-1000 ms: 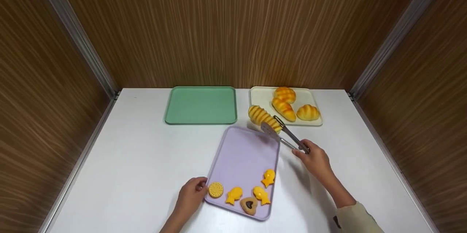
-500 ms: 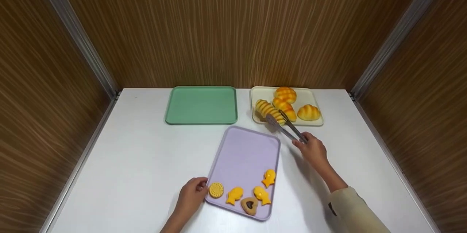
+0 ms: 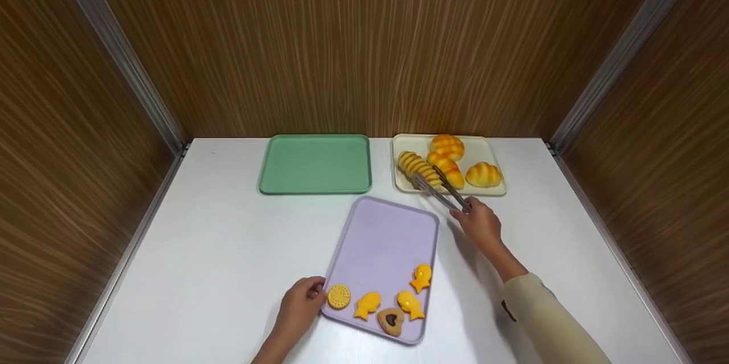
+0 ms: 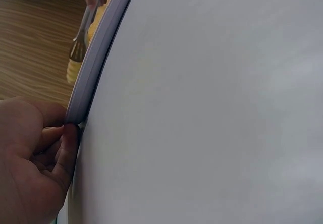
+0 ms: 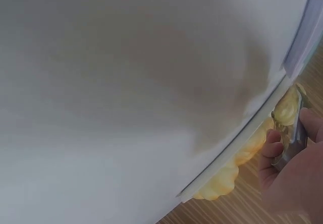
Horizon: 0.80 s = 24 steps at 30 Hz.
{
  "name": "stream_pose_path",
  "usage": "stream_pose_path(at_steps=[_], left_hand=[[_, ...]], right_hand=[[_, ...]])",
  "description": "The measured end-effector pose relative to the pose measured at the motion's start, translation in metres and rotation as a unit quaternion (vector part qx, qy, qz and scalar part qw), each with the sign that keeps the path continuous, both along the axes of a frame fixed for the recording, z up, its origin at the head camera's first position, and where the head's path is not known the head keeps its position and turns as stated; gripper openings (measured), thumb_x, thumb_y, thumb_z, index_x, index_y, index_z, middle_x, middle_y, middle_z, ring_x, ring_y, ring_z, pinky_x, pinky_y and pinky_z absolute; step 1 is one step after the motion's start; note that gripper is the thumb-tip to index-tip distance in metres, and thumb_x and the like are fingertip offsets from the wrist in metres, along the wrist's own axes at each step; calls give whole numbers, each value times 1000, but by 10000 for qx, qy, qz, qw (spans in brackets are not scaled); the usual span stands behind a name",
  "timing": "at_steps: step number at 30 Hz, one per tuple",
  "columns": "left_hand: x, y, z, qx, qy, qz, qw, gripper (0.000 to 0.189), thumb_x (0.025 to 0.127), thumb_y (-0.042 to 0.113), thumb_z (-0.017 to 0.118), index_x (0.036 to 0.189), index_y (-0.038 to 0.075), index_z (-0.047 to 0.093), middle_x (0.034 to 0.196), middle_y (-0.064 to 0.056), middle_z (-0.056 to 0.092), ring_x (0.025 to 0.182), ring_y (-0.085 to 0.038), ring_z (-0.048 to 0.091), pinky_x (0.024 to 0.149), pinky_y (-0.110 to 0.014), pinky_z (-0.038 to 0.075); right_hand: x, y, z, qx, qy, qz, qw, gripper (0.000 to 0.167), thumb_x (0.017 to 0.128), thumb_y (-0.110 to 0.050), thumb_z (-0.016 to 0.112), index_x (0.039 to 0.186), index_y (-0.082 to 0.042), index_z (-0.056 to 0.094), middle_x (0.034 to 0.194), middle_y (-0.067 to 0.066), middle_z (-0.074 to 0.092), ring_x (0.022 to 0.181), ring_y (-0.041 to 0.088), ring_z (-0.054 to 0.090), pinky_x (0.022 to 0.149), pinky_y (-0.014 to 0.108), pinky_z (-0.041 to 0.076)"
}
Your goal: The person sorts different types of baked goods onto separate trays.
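My right hand [image 3: 481, 221] grips metal tongs [image 3: 454, 190] in the head view. The tongs' two arms straddle the near end of a striped bread roll [image 3: 412, 164], which lies on the left part of a cream tray [image 3: 401, 186]. Whether they still squeeze it I cannot tell. At the near left corner of a purple tray [image 3: 381, 238], my left hand [image 3: 299, 304] pinches the rim; the left wrist view shows thumb and finger at that edge [image 4: 93, 67]. The right wrist view shows the tongs' handle [image 5: 297, 138] inside the curled right hand.
A round bread [image 3: 447, 147], a long roll [image 3: 447, 169] and a croissant-like roll [image 3: 483, 174] share the cream tray. Fish-shaped pieces [image 3: 367, 305], a round biscuit [image 3: 339, 297] and a heart cookie [image 3: 391, 321] lie on the purple tray. A green tray [image 3: 316, 164] stands back left, before wooden walls.
My right hand has moved forward and slightly left with the tongs. The striped roll has gone from above the purple tray's far edge onto the cream tray. My left hand stays put.
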<state>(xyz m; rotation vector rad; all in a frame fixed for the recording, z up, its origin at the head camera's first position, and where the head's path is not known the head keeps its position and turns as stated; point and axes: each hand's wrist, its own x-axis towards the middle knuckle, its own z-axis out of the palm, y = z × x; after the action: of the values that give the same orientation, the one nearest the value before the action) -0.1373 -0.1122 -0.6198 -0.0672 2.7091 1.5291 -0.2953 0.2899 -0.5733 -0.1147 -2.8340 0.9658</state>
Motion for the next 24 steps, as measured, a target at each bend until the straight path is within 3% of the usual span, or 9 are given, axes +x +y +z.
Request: stream_pose_path(at_steps=[6,14,19,24], left_hand=[[0,0,-1,-61,83,-87,9999,27,90,8,67,116,2,69,97,-2,65,89,-13,61,74,-21,54],[0,-2,0,-56,52,-76,9999,27,90,8,67,117,1,69,97,-2,65,89,-13,61,74,-21,54],[0,-1,0,-31,33,-64,10000,27,90,7,67,116,1,69,97,-3,65,89,-13,61,73,-21,54],[0,-2,0,-53,18,-53,10000,27,90,8,67,117,2,69,97,-2,64,89,-13,60,73,-21,54]], right_hand=[[-7,-2,-4,-2,-45,-57,10000,38,92,-35,71,106,-1,61,87,12,63,77,30,56,68,43,41],[-9,-1,-8,-489,-182,-134,9985,51,91,-37,73,121,1,59,106,20,66,94,37,61,84,52,46],[-2,2,-5,-511,-137,-16,9986,49,90,-38,74,117,0,60,99,16,64,88,33,57,79,48,46],[11,10,3,-474,-30,172,9987,50,91,-39,74,119,-1,59,103,16,65,86,31,56,76,44,46]])
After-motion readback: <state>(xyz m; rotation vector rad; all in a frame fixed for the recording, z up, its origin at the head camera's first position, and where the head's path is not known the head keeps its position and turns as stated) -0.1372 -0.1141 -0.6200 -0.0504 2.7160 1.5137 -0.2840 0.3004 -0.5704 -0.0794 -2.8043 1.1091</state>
